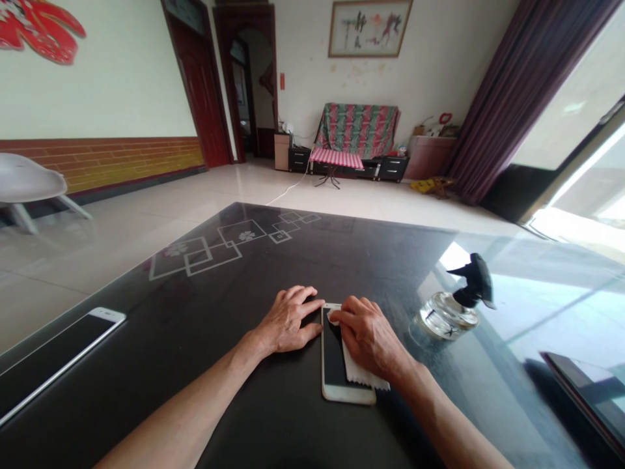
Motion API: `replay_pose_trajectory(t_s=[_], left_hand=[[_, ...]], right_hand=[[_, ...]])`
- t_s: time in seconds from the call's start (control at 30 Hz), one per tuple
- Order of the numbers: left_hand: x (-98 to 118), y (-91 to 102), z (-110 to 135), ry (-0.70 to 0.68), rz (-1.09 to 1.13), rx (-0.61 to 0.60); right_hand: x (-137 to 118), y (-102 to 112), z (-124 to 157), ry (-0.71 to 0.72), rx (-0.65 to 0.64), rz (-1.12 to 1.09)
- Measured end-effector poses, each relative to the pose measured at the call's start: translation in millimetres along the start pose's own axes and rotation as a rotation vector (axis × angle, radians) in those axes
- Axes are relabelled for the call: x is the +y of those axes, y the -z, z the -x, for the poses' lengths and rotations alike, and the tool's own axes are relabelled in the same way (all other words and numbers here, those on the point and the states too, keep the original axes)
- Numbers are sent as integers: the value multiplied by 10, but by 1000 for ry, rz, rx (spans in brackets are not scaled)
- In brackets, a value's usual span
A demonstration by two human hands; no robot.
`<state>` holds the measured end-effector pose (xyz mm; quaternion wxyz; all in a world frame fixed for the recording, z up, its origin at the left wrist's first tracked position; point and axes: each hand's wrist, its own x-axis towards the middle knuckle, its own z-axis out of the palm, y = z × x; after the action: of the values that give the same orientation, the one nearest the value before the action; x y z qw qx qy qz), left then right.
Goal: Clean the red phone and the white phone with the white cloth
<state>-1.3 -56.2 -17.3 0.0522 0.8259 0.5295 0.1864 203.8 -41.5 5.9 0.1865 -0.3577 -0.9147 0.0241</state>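
Observation:
A white-framed smartphone (334,361) lies screen up on the dark glossy table (263,404) in front of me. My left hand (294,319) rests beside it, fingers spread, with fingertips against the phone's left edge. Over the upper right of the screen, my right hand (367,332) is closed around a white cleaning cloth (364,374). The cloth's zigzag edge hangs out below the palm across the phone's right side. Part of the screen is hidden under this hand and the cloth.
A clear spray bottle (446,316) with a black trigger head stands right of my hands. A larger white-edged device (63,358) lies at the left, and a dark flat device (586,397) at the right edge. Beyond the table are a white chair (32,179) and a striped folding table (336,158).

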Motion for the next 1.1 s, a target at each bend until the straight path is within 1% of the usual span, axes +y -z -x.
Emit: replay_pose_trajectory(t_s=[0.13, 0.23, 0.4, 0.63, 0.93, 1.1], left_hand=[[4, 10, 2, 0, 2, -5], [8, 17, 1, 1, 11, -1], [5, 12, -1, -3, 14, 1], [-8, 1, -16, -7, 13, 6], [-11, 0, -31, -11, 17, 18], [-15, -5, -34, -17, 8, 25]], right_hand=[[-77, 110, 115, 31, -45, -14], [-90, 138, 193, 70, -50, -35], [-7, 60, 171, 121, 2, -59], [138, -41, 34, 110, 26, -29], [181, -83, 75, 114, 57, -28], [231, -60, 124, 131, 39, -36]])
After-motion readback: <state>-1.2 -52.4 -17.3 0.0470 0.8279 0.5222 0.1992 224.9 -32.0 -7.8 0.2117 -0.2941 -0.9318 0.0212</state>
